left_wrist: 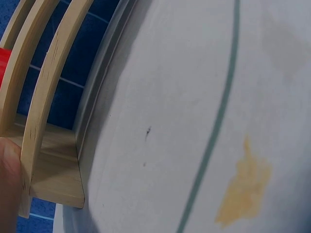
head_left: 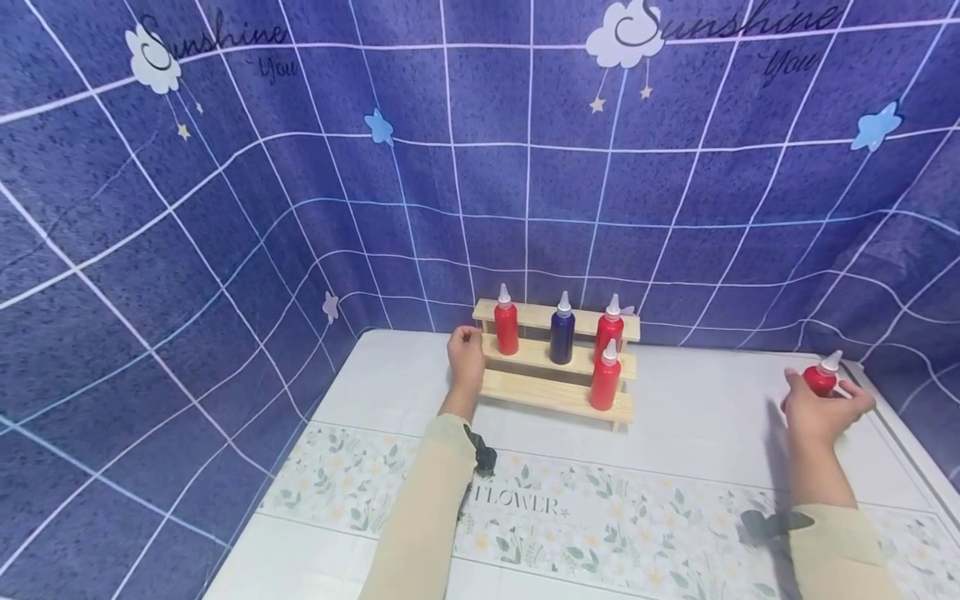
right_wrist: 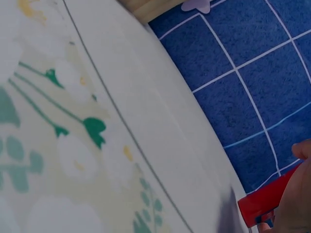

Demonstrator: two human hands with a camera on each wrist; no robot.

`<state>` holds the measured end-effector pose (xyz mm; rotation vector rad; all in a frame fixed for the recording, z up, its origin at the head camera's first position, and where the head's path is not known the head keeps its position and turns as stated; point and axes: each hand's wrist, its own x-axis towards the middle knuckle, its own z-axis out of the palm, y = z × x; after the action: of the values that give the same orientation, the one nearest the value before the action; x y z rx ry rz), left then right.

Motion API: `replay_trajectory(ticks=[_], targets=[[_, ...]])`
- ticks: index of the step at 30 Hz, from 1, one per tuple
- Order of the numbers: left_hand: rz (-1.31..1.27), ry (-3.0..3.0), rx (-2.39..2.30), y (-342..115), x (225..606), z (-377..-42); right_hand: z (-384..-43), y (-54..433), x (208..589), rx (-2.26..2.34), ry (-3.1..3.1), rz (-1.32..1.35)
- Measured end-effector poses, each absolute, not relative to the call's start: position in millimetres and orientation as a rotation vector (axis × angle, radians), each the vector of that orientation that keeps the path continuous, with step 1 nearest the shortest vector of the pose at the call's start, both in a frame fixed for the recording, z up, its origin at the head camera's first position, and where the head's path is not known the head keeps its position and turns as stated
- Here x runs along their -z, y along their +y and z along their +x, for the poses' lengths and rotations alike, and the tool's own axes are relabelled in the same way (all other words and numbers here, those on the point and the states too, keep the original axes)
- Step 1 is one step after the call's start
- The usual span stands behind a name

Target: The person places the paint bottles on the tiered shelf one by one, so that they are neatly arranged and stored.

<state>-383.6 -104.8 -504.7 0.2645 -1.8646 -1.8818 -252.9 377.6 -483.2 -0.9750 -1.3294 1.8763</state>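
A small wooden tiered rack (head_left: 547, 400) stands on the white table. My left hand (head_left: 467, 358) is at its left end with curled fingers; in the left wrist view, that hand (left_wrist: 9, 170) grips the end of a slat. On the rack stand a red squeeze bottle (head_left: 507, 327), a dark blue bottle (head_left: 562, 335), another red bottle (head_left: 608, 327) behind, and a red bottle (head_left: 604, 385) on the lowest tier at right. Off to the far right, my right hand (head_left: 817, 412) holds a red squeeze bottle (head_left: 820, 380) with a white nozzle, also seen as a red bottle (right_wrist: 266, 196) in the right wrist view.
A floral strip with lettering (head_left: 555, 508) crosses the white table (head_left: 697, 400). Behind and at both sides hangs a blue gridded curtain (head_left: 495, 183) with clouds and stars. The table's right edge (head_left: 911, 458) runs close beside my right hand.
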Motion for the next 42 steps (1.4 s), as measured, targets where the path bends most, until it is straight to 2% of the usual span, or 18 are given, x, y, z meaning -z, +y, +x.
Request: replay_trajectory(ticks=[18, 42], targets=[[0.244, -1.844, 1.914, -108, 505, -384, -252, 383, 481, -1.899, -1.317, -0.918], [0.234, -1.848, 1.91, -107, 507, -385, -253, 378, 479, -1.98, -1.706, -0.923]])
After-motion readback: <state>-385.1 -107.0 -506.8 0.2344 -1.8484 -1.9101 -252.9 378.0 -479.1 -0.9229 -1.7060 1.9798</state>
